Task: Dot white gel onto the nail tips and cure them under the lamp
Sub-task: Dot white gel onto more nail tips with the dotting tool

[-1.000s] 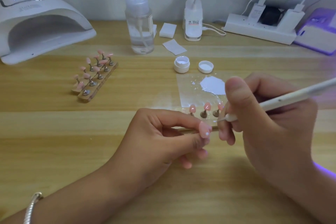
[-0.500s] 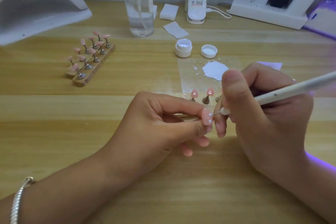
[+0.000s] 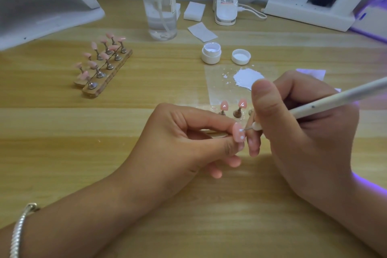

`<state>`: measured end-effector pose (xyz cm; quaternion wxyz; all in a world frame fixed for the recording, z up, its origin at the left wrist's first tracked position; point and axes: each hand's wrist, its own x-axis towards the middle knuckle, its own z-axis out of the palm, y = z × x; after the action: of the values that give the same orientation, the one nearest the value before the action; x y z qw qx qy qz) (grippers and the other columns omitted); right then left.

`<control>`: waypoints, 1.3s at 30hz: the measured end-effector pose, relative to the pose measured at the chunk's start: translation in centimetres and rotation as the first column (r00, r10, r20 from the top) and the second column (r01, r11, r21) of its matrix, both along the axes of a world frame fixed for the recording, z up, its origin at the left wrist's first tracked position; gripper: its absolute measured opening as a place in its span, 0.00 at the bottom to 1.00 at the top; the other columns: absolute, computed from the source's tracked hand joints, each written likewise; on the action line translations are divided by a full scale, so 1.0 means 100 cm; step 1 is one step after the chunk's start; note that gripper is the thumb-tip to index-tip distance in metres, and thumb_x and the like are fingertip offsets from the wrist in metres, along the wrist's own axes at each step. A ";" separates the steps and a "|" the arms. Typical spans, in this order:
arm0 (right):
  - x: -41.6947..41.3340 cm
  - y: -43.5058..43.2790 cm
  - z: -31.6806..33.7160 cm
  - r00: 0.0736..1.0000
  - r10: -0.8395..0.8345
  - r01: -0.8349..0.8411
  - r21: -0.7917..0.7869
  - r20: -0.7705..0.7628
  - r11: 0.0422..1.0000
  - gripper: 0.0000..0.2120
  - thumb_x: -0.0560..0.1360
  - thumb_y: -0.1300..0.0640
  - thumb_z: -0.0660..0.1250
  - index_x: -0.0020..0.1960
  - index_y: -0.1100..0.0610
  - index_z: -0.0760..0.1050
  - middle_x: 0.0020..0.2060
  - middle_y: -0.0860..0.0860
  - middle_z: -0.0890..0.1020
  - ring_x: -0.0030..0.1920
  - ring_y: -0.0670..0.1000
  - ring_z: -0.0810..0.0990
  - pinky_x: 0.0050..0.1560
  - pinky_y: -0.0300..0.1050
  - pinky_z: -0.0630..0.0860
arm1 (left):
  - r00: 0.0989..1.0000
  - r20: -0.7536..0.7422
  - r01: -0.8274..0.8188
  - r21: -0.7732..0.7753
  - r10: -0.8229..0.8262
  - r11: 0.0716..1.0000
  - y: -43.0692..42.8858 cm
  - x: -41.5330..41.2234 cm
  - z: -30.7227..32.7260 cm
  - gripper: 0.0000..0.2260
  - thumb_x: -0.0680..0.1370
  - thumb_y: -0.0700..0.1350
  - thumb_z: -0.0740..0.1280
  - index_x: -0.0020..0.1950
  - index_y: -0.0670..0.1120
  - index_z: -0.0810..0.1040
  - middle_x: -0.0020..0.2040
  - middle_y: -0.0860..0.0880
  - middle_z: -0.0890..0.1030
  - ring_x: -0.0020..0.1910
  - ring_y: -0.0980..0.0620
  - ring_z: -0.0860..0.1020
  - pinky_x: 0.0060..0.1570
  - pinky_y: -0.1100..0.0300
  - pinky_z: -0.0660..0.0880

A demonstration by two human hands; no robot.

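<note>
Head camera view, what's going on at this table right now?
A person is dotting white gel onto a pink nail tip. The left hand pinches it, while the right hand holds a dotting pen with its point on the tip, just above one white dot. A gel puddle lies behind the hands; the curing lamp stands at far left.

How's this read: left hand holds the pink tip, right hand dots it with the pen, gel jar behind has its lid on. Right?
Not the lid. The head view shows the gel jar open, its lid lying beside it. The rest stands: the left hand holds the pink tip and the right hand dots it with the pen.
</note>
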<state>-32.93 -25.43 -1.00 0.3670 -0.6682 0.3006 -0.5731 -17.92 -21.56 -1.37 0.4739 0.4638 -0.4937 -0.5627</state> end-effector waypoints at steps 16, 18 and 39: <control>-0.002 0.000 -0.001 1.000 -0.015 0.015 -0.003 -0.028 1.000 0.15 0.79 0.59 0.64 0.33 0.56 0.71 0.23 0.48 0.75 0.20 0.51 0.76 0.22 0.40 0.70 | 1.000 0.004 -0.010 0.009 0.010 1.000 0.000 0.000 0.000 0.03 0.71 0.36 0.75 0.43 0.39 0.86 0.37 0.42 0.86 0.32 0.48 0.85 0.26 0.63 0.75; -0.001 -0.001 0.000 1.000 -0.013 0.012 -0.005 -0.024 1.000 0.14 0.79 0.59 0.64 0.34 0.54 0.71 0.23 0.48 0.75 0.20 0.50 0.76 0.22 0.39 0.69 | 1.000 0.000 -0.012 0.012 0.012 1.000 0.000 0.001 0.000 0.03 0.71 0.36 0.75 0.43 0.39 0.86 0.37 0.42 0.86 0.32 0.48 0.85 0.26 0.63 0.75; -0.002 -0.002 -0.003 1.000 -0.001 0.001 0.001 -0.023 1.000 0.15 0.79 0.60 0.65 0.34 0.54 0.71 0.22 0.48 0.74 0.20 0.51 0.76 0.23 0.38 0.70 | 1.000 0.009 -0.018 0.010 0.018 1.000 0.000 -0.001 0.002 0.03 0.70 0.37 0.75 0.42 0.39 0.86 0.37 0.43 0.86 0.32 0.48 0.85 0.26 0.63 0.76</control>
<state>-33.17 -25.67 -1.26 0.3636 -0.6745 0.3057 -0.5652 -18.00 -21.57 -1.19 0.4744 0.4729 -0.4887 -0.5590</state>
